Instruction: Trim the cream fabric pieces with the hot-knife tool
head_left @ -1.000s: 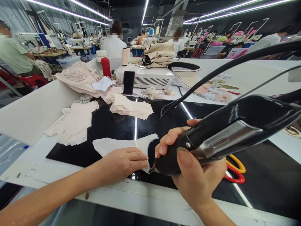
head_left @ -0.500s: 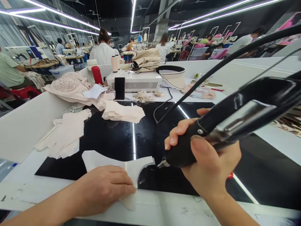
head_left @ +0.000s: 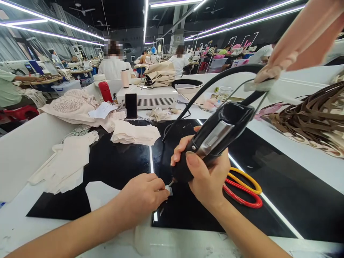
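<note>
My right hand (head_left: 206, 175) is wrapped round a black handheld tool (head_left: 212, 138) with a silver lever and a thin metal tip. The tip touches or nearly touches the end of a white fabric piece (head_left: 100, 195) on the glossy black board (head_left: 193, 211). Fingers of my left hand (head_left: 146, 195) pinch that piece close to the tip, and my forearm covers much of the fabric. A black cable (head_left: 204, 86) loops up from the tool. Just right of my right hand lie scissors (head_left: 245, 193) with red and yellow handles.
Fabric stacks (head_left: 135, 132) and loose pale pieces (head_left: 70, 161) lie at the left. Behind are a phone (head_left: 131, 105), a white vented box (head_left: 153, 98) and a red bottle (head_left: 105, 91). Brown straps (head_left: 314, 114) pile up at the right. People sit at machines beyond.
My left hand has moved right and up to the fabric's end. My right hand and the tool have shifted left, with the tool now steeper. The scissors' handles have come into view.
</note>
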The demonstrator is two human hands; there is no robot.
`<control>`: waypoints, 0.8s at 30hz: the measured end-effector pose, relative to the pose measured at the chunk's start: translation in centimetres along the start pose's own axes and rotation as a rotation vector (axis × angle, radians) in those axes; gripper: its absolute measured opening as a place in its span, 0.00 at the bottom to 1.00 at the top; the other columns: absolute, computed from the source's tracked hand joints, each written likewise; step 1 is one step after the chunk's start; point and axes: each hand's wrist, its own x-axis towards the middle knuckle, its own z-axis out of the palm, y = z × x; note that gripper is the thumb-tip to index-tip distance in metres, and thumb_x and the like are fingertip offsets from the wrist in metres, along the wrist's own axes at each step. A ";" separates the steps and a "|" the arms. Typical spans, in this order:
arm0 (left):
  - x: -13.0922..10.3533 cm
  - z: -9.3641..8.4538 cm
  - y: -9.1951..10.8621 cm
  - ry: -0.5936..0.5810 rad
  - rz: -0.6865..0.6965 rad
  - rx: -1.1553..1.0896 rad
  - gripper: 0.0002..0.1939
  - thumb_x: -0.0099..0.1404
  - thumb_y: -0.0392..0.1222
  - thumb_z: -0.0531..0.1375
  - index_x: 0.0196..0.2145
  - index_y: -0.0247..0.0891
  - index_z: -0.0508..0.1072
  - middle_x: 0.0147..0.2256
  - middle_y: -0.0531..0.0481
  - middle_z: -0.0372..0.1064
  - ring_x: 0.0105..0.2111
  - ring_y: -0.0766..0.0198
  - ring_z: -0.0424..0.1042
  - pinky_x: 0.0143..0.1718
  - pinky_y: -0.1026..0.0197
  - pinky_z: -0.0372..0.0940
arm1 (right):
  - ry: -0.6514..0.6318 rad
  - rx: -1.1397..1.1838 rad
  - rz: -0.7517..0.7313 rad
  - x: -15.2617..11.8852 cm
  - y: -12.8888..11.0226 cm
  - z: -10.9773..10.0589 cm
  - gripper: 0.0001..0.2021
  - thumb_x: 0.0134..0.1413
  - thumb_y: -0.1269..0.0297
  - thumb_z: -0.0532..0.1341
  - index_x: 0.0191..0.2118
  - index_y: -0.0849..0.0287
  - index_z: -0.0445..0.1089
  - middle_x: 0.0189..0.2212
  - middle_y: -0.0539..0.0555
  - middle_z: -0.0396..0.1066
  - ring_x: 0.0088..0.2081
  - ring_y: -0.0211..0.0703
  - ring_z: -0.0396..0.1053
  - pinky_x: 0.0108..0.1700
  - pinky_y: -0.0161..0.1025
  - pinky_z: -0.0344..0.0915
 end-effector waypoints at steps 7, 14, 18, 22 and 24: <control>0.6 1.6 0.6 -0.045 0.011 0.138 0.16 0.80 0.27 0.59 0.32 0.38 0.73 0.28 0.53 0.67 0.27 0.61 0.69 0.27 0.58 0.63 | -0.035 -0.010 -0.010 -0.1 0.0 0.2 0.23 0.61 0.47 0.79 0.46 0.50 0.67 0.33 0.45 0.78 0.23 0.36 0.72 0.23 0.36 0.74; 0.6 2.0 1.1 0.089 0.016 0.170 0.22 0.79 0.23 0.51 0.27 0.40 0.68 0.27 0.51 0.64 0.25 0.61 0.65 0.24 0.56 0.58 | -0.029 -0.034 0.001 -0.1 0.0 0.3 0.21 0.60 0.50 0.78 0.45 0.50 0.67 0.33 0.45 0.77 0.26 0.38 0.73 0.27 0.37 0.77; 0.3 1.4 0.8 0.153 -0.054 0.081 0.25 0.84 0.28 0.49 0.28 0.40 0.67 0.28 0.53 0.63 0.26 0.62 0.65 0.27 0.58 0.60 | -0.038 -0.060 -0.031 -0.2 0.0 0.3 0.16 0.63 0.57 0.75 0.45 0.49 0.66 0.33 0.44 0.76 0.26 0.37 0.73 0.27 0.37 0.75; -0.1 1.1 0.5 0.166 -0.146 -0.001 0.22 0.85 0.32 0.50 0.31 0.40 0.70 0.31 0.52 0.69 0.28 0.63 0.68 0.29 0.58 0.63 | -0.054 -0.104 -0.027 -0.2 -0.1 0.3 0.16 0.63 0.58 0.73 0.45 0.49 0.65 0.33 0.44 0.76 0.26 0.38 0.72 0.28 0.38 0.75; -0.1 1.3 0.5 0.156 -0.157 -0.008 0.22 0.85 0.32 0.50 0.31 0.40 0.70 0.31 0.52 0.69 0.28 0.62 0.68 0.29 0.58 0.62 | -0.055 -0.109 -0.025 -0.2 -0.2 0.3 0.16 0.63 0.58 0.73 0.45 0.49 0.65 0.33 0.44 0.76 0.26 0.38 0.72 0.28 0.39 0.75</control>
